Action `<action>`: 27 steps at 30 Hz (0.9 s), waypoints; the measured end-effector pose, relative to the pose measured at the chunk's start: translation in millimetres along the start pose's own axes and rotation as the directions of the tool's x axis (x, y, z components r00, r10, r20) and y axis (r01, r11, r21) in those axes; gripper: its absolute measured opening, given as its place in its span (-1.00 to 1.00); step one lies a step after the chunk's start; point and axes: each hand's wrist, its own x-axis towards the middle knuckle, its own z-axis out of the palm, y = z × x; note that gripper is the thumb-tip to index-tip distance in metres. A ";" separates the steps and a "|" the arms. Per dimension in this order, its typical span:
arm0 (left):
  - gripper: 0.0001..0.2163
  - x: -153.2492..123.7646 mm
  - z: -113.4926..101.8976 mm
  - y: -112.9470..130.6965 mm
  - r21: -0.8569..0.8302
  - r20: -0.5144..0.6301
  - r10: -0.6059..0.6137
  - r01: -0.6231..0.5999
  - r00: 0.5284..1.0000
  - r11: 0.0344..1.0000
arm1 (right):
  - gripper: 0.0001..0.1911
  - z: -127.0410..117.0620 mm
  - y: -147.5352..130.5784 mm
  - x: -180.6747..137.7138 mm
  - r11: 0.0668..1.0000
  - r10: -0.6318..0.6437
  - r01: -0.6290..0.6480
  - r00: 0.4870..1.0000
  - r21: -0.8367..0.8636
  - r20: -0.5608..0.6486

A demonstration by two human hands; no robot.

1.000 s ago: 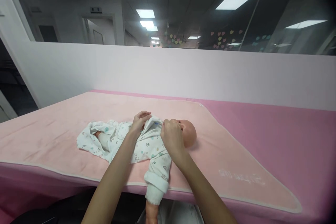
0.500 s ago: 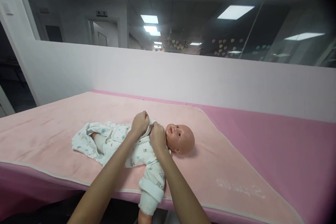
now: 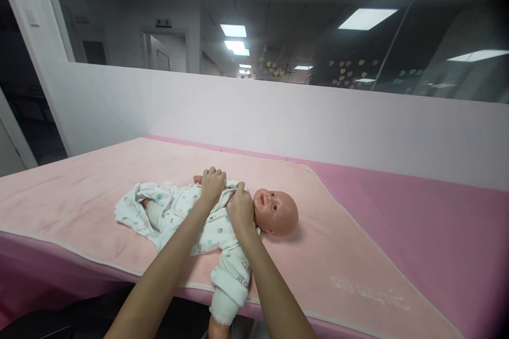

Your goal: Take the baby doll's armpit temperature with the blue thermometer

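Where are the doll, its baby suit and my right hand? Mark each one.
doll (image 3: 281, 213): head view, on the side of its head.
baby suit (image 3: 234, 262): head view, on the sleeve near the table edge.
right hand (image 3: 240, 206): head view, on the back of the hand.

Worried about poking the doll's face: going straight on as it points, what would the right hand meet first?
Probably the white garment, which the right hand pinches at the chest, then the pink blanket beyond. The doll's head lies off to the side, though depth is unclear.

White romper (image 3: 217, 225) with teal prints; pale pink blanket (image 3: 99, 180); deeper pink table cover (image 3: 417, 206).
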 end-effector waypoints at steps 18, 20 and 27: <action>-0.69 -9.9 -15.2 -2.0 0.000 0.224 -0.085 0.087 0.971 0.996 | -0.68 -64.4 78.3 -4.8 0.977 -0.148 0.164 0.982 0.136 -0.119; -0.70 -10.2 -16.7 -2.2 -0.001 0.221 -0.102 0.105 0.970 0.994 | -0.65 -65.7 101.0 9.2 0.942 -0.020 0.029 0.999 0.334 -0.030; -0.70 -10.8 -17.2 -4.3 -0.011 0.213 -0.071 0.075 0.974 0.997 | -0.68 -52.3 147.4 28.2 0.338 0.126 -0.362 0.932 0.869 0.340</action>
